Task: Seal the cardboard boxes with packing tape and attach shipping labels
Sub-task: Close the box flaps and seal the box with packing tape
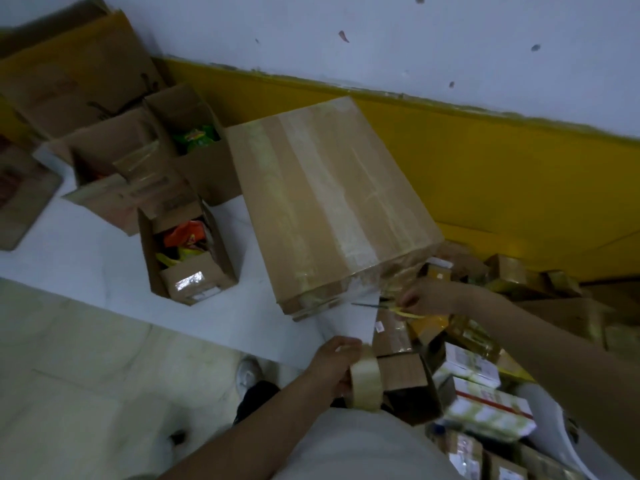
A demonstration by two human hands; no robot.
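— How are the hands posed?
— The tape roll [365, 379] is gripped by the left hand [334, 362], held low and near the body. A stretch of clear tape [349, 318] is drawn from it up to the box. Yellow-handled scissors [398, 308] are held by the right hand [427, 296], blades at the tape.
— What is unclear?
— The scissor blades are blurred.
— And the box?
— The large cardboard box [329, 199] is seen on the white surface [86, 258], closed, with clear tape strips across its top.
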